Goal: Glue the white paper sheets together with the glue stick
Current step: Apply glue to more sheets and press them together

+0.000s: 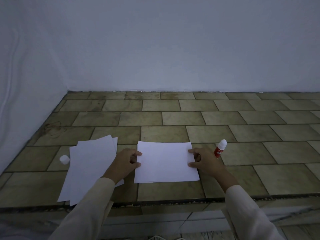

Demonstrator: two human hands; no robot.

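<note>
Evidently the white paper sheets (166, 161) are pinched at both side edges by the fingers (138, 153) of left hand (127, 160) and right hand (205, 161), likely for squaring on the bench (259, 179); the glue stick (220, 148) is stood alongside.

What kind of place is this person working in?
Probably a plain room in a home, though I can't be sure: the work surface is a tiled ledge meeting bare white walls in a corner, with paper sheets and a glue stick on it.
</note>
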